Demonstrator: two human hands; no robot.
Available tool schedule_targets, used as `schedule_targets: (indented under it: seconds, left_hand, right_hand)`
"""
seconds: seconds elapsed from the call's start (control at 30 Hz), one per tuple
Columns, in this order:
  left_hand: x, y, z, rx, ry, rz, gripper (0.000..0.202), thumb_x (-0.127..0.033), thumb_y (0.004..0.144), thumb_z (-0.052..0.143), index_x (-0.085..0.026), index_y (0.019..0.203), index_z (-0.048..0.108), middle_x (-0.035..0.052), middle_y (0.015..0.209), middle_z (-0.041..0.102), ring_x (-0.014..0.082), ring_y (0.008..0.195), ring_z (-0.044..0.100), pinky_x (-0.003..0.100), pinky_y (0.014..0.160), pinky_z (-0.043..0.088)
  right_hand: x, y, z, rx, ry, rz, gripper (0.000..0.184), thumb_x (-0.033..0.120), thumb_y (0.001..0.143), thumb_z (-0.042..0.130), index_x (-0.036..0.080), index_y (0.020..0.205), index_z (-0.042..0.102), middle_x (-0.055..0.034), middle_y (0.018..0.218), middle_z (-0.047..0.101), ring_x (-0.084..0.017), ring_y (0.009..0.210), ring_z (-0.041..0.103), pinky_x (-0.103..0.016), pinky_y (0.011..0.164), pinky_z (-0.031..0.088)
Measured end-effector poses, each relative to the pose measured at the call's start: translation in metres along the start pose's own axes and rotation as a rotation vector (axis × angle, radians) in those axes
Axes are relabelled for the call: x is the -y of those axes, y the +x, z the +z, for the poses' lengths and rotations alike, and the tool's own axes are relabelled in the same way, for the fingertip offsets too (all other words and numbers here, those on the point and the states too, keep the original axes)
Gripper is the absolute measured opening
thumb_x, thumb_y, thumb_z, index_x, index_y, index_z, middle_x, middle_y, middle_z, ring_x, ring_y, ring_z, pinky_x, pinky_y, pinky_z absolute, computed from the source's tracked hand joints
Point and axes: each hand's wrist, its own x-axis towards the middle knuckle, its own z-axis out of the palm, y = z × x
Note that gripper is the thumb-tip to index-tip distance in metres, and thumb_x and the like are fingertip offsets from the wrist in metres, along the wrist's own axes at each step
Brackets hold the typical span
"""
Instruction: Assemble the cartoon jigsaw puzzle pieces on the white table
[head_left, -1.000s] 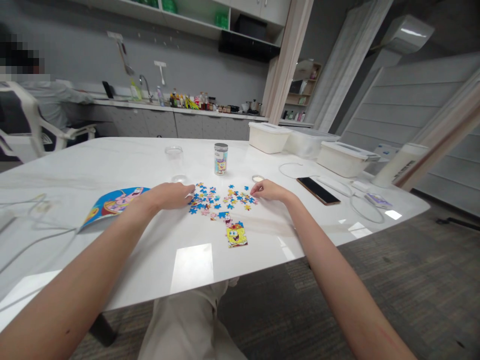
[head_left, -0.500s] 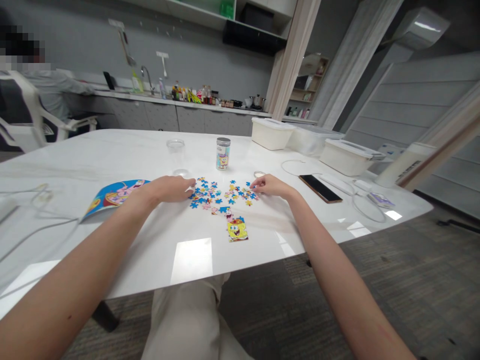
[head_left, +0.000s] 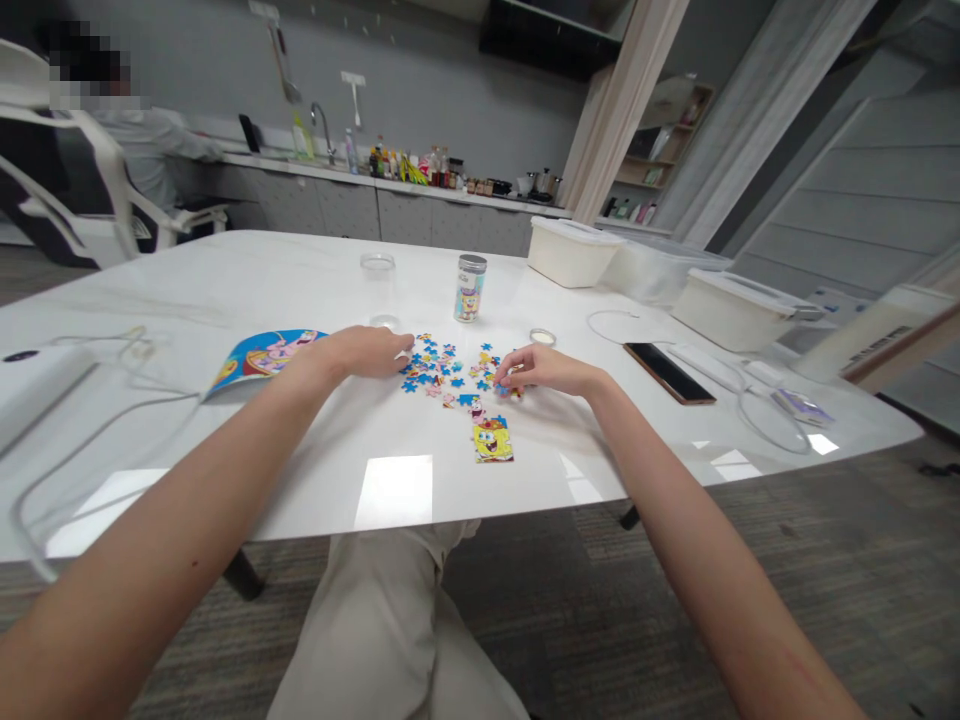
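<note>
Loose jigsaw puzzle pieces (head_left: 429,372), mostly blue, lie in two loose heaps on the white table (head_left: 300,490). My left hand (head_left: 373,350) rests at the left edge of the left heap, thumb and fingers slightly apart with nothing visible between them. Over the front of the right heap, my right hand (head_left: 541,368) pinches a blue puzzle piece (head_left: 501,389) between thumb and fingertips. Closer to me lies a joined puzzle section (head_left: 493,438) with a yellow cartoon face, linked to pink and blue pieces above it. Beyond the heaps stands a picture-covered jar (head_left: 470,290) with a metal lid.
A curled picture sheet (head_left: 262,358) lies left, behind my forearm. A clear jar (head_left: 377,285) and a ring-shaped lid (head_left: 542,337) stand near the heaps. To the right are a phone (head_left: 667,373), cables and white bins (head_left: 574,252). A person (head_left: 142,150) sits far left.
My right hand has moved from the right heap's right edge toward me and slightly left, and now holds a blue piece. My left hand stays by its heap. The view has shifted.
</note>
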Motion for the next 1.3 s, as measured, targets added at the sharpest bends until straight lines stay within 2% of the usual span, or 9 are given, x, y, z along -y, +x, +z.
schedule_targets:
  seconds: [0.23, 0.37, 0.47, 0.63, 0.73, 1.0, 1.13, 1.3]
  left_hand:
    - [-0.001, -0.002, -0.001, -0.001, 0.004, 0.011, 0.049, -0.038, 0.091, 0.034, -0.015, 0.131, 0.051, 0.0197, 0.111, 0.066, 0.0301, 0.095, 0.066, 0.038, 0.078, 0.049]
    - [-0.005, -0.007, -0.006, 0.017, -0.023, -0.018, 0.047, -0.039, 0.091, 0.037, -0.019, 0.131, 0.052, 0.0165, 0.114, 0.066, 0.0276, 0.100, 0.064, 0.035, 0.084, 0.047]
    - [-0.007, -0.009, -0.010, 0.041, -0.054, -0.051, 0.046, -0.038, 0.091, 0.038, -0.021, 0.132, 0.052, 0.0152, 0.117, 0.065, 0.0270, 0.103, 0.064, 0.034, 0.086, 0.046]
    - [-0.008, -0.010, -0.010, 0.038, -0.036, -0.035, 0.048, -0.037, 0.092, 0.036, -0.018, 0.134, 0.051, 0.0181, 0.117, 0.064, 0.0292, 0.100, 0.064, 0.035, 0.082, 0.047]
    - [-0.008, -0.010, -0.010, 0.035, -0.044, -0.038, 0.047, -0.037, 0.091, 0.037, -0.019, 0.132, 0.052, 0.0169, 0.117, 0.064, 0.0281, 0.099, 0.064, 0.034, 0.082, 0.046]
    - [-0.008, -0.012, -0.011, 0.031, -0.055, -0.036, 0.048, -0.037, 0.091, 0.038, -0.019, 0.134, 0.051, 0.0166, 0.119, 0.064, 0.0280, 0.101, 0.064, 0.034, 0.084, 0.046]
    - [-0.008, -0.011, -0.012, 0.035, -0.035, -0.031, 0.049, -0.037, 0.092, 0.036, -0.017, 0.134, 0.050, 0.0178, 0.117, 0.064, 0.0288, 0.100, 0.064, 0.035, 0.083, 0.047]
    - [-0.010, -0.013, -0.014, 0.057, -0.017, -0.014, 0.050, -0.037, 0.092, 0.035, -0.015, 0.135, 0.050, 0.0195, 0.119, 0.063, 0.0297, 0.102, 0.064, 0.035, 0.084, 0.047]
  right_hand:
    - [0.005, -0.001, 0.001, -0.020, -0.048, 0.026, 0.018, 0.025, 0.069, 0.073, 0.013, 0.082, 0.072, -0.0039, 0.078, 0.071, -0.009, 0.067, 0.061, -0.021, 0.061, 0.047]
    - [0.008, -0.001, 0.004, -0.018, -0.090, 0.038, 0.019, 0.024, 0.066, 0.074, 0.014, 0.081, 0.070, -0.0027, 0.075, 0.070, -0.009, 0.065, 0.060, -0.021, 0.058, 0.046]
    - [0.007, 0.000, 0.005, 0.003, -0.119, 0.044, 0.017, 0.025, 0.067, 0.073, 0.014, 0.081, 0.072, -0.0025, 0.074, 0.070, -0.010, 0.065, 0.060, -0.021, 0.058, 0.045]
    - [0.004, 0.002, 0.004, 0.035, -0.209, 0.015, 0.016, 0.024, 0.069, 0.070, 0.015, 0.082, 0.074, -0.0030, 0.076, 0.070, -0.010, 0.066, 0.059, -0.022, 0.060, 0.044]
    - [0.004, 0.001, 0.004, 0.039, -0.222, -0.006, 0.015, 0.022, 0.070, 0.069, 0.014, 0.082, 0.073, -0.0035, 0.078, 0.071, -0.010, 0.068, 0.060, -0.022, 0.063, 0.045]
    - [0.009, -0.004, -0.003, -0.064, -0.252, -0.031, 0.020, 0.023, 0.076, 0.063, 0.014, 0.090, 0.073, -0.0051, 0.083, 0.072, -0.011, 0.069, 0.060, -0.023, 0.063, 0.045]
    - [0.004, -0.001, -0.002, 0.002, -0.349, -0.036, 0.021, 0.028, 0.075, 0.067, 0.014, 0.088, 0.075, -0.0061, 0.083, 0.072, -0.013, 0.070, 0.059, -0.025, 0.063, 0.045]
    - [-0.001, 0.003, -0.001, 0.023, -0.387, -0.031, 0.023, 0.032, 0.073, 0.070, 0.016, 0.088, 0.076, -0.0054, 0.081, 0.071, -0.013, 0.069, 0.057, -0.027, 0.062, 0.042]
